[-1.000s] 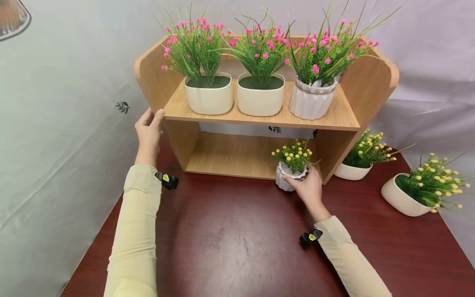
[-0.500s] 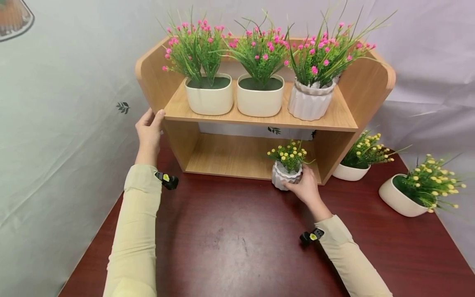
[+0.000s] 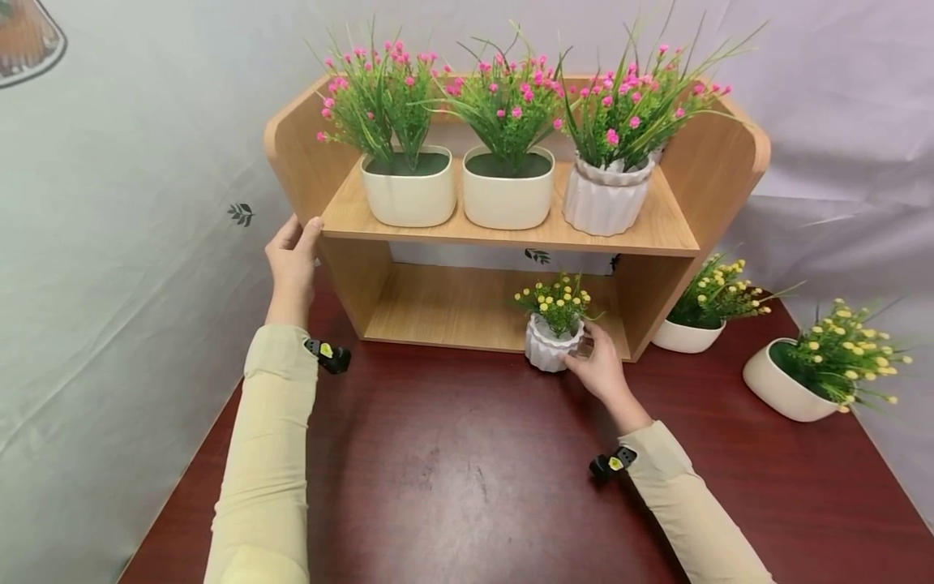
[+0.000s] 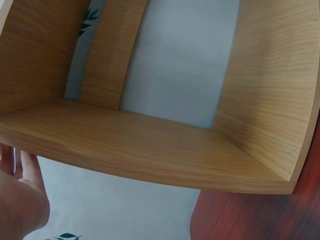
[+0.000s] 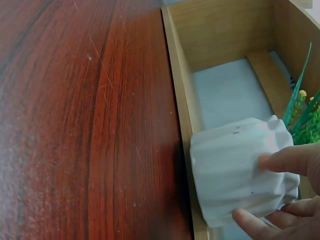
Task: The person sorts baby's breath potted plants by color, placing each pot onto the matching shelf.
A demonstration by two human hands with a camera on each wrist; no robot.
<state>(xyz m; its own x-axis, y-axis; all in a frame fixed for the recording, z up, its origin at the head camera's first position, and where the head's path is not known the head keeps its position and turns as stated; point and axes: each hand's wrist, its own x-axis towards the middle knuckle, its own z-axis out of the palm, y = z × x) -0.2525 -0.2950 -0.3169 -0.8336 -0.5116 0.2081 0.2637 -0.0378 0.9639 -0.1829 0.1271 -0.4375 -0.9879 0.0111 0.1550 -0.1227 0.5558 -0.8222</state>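
Note:
My left hand (image 3: 293, 255) grips the left side panel of the wooden shelf unit (image 3: 511, 237) at the middle board, thumb at its front edge. In the left wrist view, part of the left hand (image 4: 22, 195) shows beside the panel. Low on the right, my right hand (image 3: 601, 365) holds a small fluted white flowerpot (image 3: 549, 347) with yellow flowers (image 3: 558, 302). Its thumb lies on the front and its fingers at the right side. The pot (image 5: 235, 172) stands at the lower board's front edge, and fingertips (image 5: 245, 220) touch its wall in the right wrist view.
On the upper board stand two oval cream planters (image 3: 409, 195) and a fluted white pot (image 3: 607, 199), all with pink flowers. Right of the unit, a cream planter (image 3: 689, 335) and a tilted one (image 3: 784, 385) hold yellow flowers on the dark red table (image 3: 438, 470).
The right hand has moved the small fluted pot a little left along the lower board, its grip loosening somewhat around the right side. The left hand stays on the panel.

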